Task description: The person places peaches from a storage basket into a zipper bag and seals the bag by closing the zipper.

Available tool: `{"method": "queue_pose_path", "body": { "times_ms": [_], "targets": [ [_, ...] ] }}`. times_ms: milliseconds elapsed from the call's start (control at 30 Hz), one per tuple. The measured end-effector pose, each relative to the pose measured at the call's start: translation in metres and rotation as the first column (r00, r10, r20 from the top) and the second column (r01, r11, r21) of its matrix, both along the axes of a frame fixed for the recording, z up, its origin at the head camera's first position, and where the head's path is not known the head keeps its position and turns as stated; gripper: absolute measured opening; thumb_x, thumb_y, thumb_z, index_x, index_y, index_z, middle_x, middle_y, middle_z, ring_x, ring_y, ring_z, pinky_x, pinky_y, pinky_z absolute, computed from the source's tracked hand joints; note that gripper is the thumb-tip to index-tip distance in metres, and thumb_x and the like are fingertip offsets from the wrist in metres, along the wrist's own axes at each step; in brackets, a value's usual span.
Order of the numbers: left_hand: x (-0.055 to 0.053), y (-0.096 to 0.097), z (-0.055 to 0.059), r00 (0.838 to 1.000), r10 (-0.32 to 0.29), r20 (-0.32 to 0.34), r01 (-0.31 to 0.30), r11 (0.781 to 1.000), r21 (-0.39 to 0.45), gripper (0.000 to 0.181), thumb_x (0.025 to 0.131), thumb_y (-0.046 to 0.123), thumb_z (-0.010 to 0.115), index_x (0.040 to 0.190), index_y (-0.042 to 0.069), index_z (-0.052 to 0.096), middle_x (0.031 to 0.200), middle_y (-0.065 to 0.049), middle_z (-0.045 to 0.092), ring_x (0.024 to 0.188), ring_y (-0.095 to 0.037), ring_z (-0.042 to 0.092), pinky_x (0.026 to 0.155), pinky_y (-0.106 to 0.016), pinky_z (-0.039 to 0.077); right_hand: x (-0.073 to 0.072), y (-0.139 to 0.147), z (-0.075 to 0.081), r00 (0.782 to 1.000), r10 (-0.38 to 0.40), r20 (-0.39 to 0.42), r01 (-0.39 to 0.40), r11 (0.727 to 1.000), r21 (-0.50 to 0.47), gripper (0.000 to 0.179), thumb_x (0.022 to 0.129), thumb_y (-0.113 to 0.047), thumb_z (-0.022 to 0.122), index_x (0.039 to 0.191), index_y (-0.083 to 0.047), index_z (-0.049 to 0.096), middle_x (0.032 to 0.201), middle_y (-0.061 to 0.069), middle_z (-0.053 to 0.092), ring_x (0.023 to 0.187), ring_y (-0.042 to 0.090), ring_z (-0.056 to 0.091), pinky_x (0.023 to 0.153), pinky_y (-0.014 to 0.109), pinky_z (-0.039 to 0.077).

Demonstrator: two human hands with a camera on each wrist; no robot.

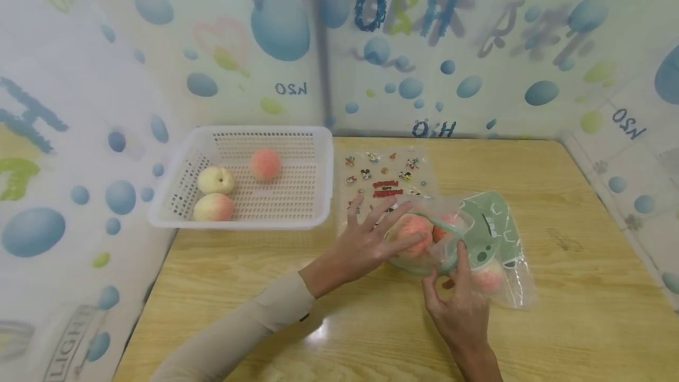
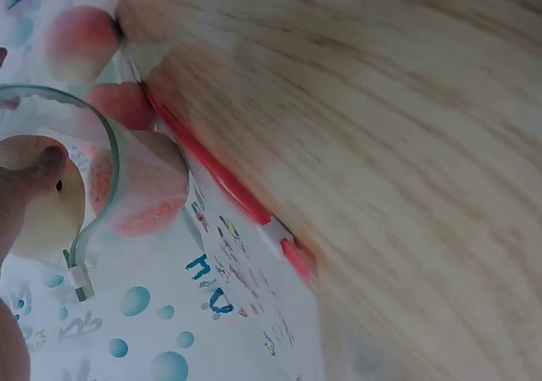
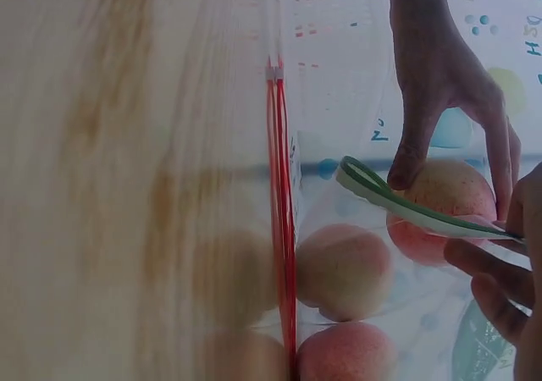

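My left hand (image 1: pixel 366 246) grips a pink and cream peach (image 1: pixel 412 233) at the mouth of a clear zip bag (image 1: pixel 498 226) with a green cartoon print. Its thumb and fingers lie on opposite sides of the peach (image 3: pixel 457 186) in the right wrist view. With thumb and fingers, my right hand (image 1: pixel 461 305) pinches the bag's green-edged mouth (image 3: pixel 423 216), which stands spread around the peach. More peaches show through the plastic, one peach (image 1: pixel 488 277) under the print. The left wrist view has the left thumb pressed on the peach (image 2: pixel 38 216) near its stem hollow.
A white perforated basket (image 1: pixel 286 220) with three peaches stands at the back left of the wooden table (image 1: pixel 583 311). Beside it lies a second clear bag (image 1: pixel 382 173) with cartoon figures; its red zip (image 2: pixel 220 173) shows in the wrist views. Patterned walls enclose the table behind and at both sides.
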State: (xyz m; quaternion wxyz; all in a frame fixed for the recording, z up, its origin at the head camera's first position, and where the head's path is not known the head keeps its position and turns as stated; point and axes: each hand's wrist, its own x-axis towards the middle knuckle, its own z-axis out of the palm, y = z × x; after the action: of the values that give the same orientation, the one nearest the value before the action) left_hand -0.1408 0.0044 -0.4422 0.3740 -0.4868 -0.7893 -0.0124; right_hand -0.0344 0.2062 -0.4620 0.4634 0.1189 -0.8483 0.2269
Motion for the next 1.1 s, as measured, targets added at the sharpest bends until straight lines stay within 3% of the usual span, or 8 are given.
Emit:
{"method": "queue_pose_path", "body": {
  "times_ms": [200,367,467,600,733,833,967,1100],
  "targets": [
    [-0.007,0.008,0.002,0.994,-0.016,-0.109,0.011,0.999,-0.04,0.073,0.091,0.006,0.062,0.151,0.043,0.045,0.159,-0.015,0.03,0.145,-0.036,0.028,0.107,-0.072,0.023,-0.001,0.0,-0.002,0.994,0.011,-0.111,-0.014,1.0,-0.023,0.054,0.088,-0.018,0.052,0.127,0.019,0.055,0.06,0.013,0.061,0.044,0.025,0.055,0.034,0.038,0.039],
    [-0.006,0.016,0.014,0.979,-0.094,-0.183,0.117,0.986,0.119,0.061,0.088,0.008,0.068,0.14,0.038,0.059,0.148,-0.016,0.041,0.136,-0.033,0.042,0.104,-0.068,0.029,-0.001,-0.002,-0.003,0.993,0.015,-0.121,-0.018,0.999,-0.028,0.052,0.088,-0.017,0.051,0.126,0.02,0.054,0.061,0.015,0.06,0.043,0.025,0.054,0.034,0.036,0.039],
    [-0.006,0.015,0.02,0.972,-0.108,-0.208,0.155,0.962,0.225,0.039,0.091,0.027,0.074,0.129,0.03,0.067,0.141,-0.016,0.051,0.131,-0.033,0.049,0.1,-0.067,0.033,-0.002,-0.002,-0.003,0.994,0.013,-0.108,-0.017,0.999,-0.038,0.053,0.089,-0.015,0.051,0.128,0.021,0.052,0.062,0.016,0.061,0.042,0.025,0.055,0.033,0.035,0.041],
    [-0.01,0.01,0.018,0.982,-0.105,-0.158,0.147,0.946,0.29,0.044,0.085,0.054,0.076,0.115,0.022,0.07,0.14,-0.016,0.055,0.127,-0.034,0.054,0.102,-0.066,0.032,-0.003,-0.002,-0.002,0.993,-0.001,-0.114,-0.008,0.997,-0.076,0.055,0.088,-0.015,0.052,0.129,0.021,0.052,0.062,0.017,0.063,0.04,0.024,0.054,0.032,0.037,0.041],
    [-0.012,0.004,0.012,0.987,-0.102,-0.124,0.136,0.942,0.306,0.046,0.086,0.057,0.074,0.113,0.02,0.072,0.14,-0.016,0.056,0.126,-0.032,0.055,0.102,-0.067,0.03,-0.004,-0.002,-0.001,0.991,-0.011,-0.131,-0.002,0.994,-0.105,0.054,0.087,-0.015,0.053,0.128,0.021,0.053,0.065,0.019,0.065,0.039,0.024,0.054,0.032,0.039,0.041],
    [-0.013,-0.003,0.01,0.993,-0.077,-0.085,0.099,0.95,0.297,0.033,0.09,0.044,0.072,0.112,0.02,0.072,0.137,-0.015,0.058,0.128,-0.032,0.053,0.102,-0.067,0.03,-0.005,-0.001,0.001,0.991,-0.02,-0.131,0.005,0.994,-0.109,0.054,0.087,-0.015,0.053,0.128,0.02,0.053,0.065,0.019,0.064,0.039,0.025,0.054,0.032,0.039,0.041],
    [-0.013,-0.014,0.011,0.999,-0.048,-0.006,0.048,0.96,0.276,0.027,0.084,0.02,0.067,0.11,0.019,0.072,0.133,-0.013,0.06,0.131,-0.031,0.051,0.101,-0.071,0.029,-0.006,0.0,0.003,0.991,-0.03,-0.13,0.015,0.993,-0.117,0.054,0.087,-0.016,0.053,0.128,0.02,0.054,0.063,0.019,0.062,0.039,0.025,0.053,0.031,0.039,0.04],
    [-0.014,-0.022,0.012,0.998,-0.028,0.052,0.014,0.966,0.26,0.026,0.086,0.018,0.064,0.111,0.018,0.073,0.135,-0.013,0.058,0.133,-0.03,0.048,0.101,-0.074,0.027,-0.007,0.002,0.006,0.992,-0.031,-0.126,0.015,0.992,-0.124,0.055,0.087,-0.015,0.053,0.129,0.02,0.053,0.063,0.019,0.062,0.038,0.025,0.053,0.03,0.038,0.039]
  ]
}}
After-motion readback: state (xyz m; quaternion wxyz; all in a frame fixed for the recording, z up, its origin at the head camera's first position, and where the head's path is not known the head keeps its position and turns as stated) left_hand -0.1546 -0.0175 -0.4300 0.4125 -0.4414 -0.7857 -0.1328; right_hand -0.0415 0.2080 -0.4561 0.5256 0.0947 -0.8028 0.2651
